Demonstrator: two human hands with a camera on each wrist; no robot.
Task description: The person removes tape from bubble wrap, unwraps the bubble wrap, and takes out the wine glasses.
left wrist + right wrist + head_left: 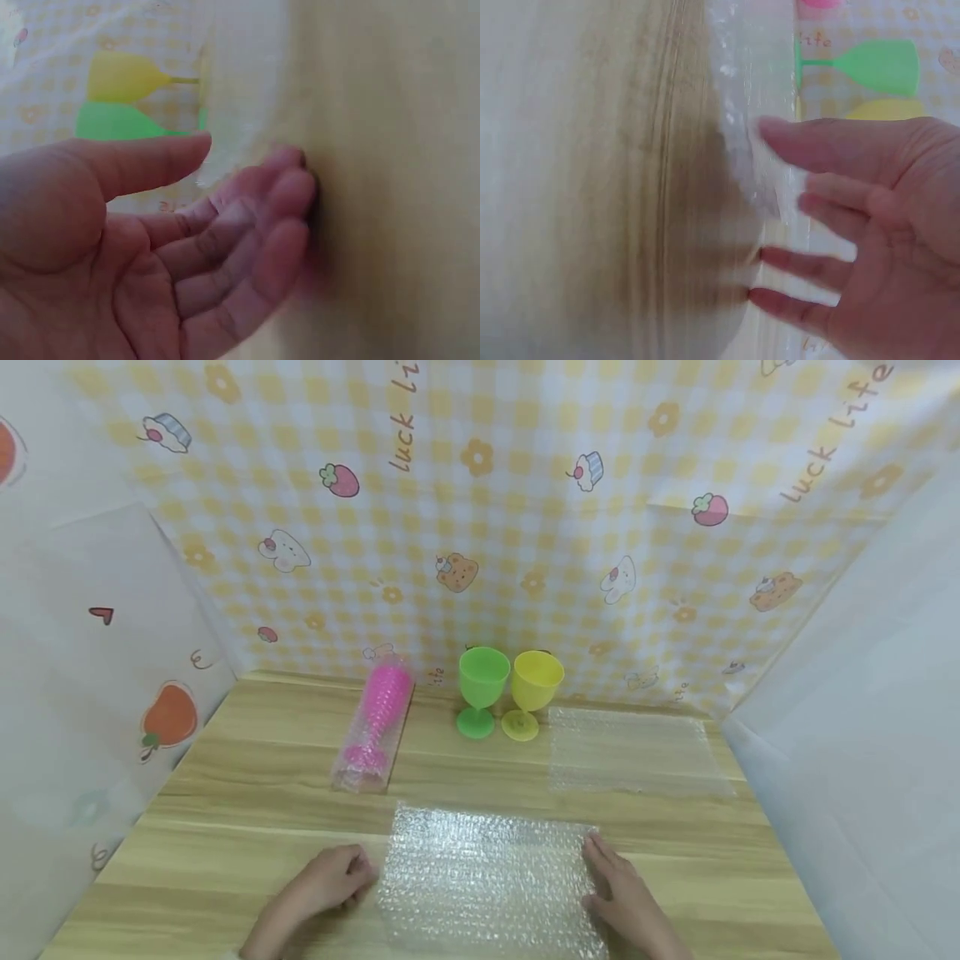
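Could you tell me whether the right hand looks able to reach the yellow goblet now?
Probably yes: the right hand, fingers spread at the edge of the near bubble-wrap sheet, has nothing upright between it and the yellow goblet.

Looks like a makeshift, booth-like spot tbh: wood-grain bench (450,777) boxed in by a yellow checked cartoon backdrop (495,518) and white sheets (862,735) either side. Can't tell what room it's in.

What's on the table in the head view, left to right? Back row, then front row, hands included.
Back: pink goblet in bubble wrap → green goblet → yellow goblet → flat clear sheet.
Front: left hand → bubble-wrap sheet → right hand, at that sheet's right edge.
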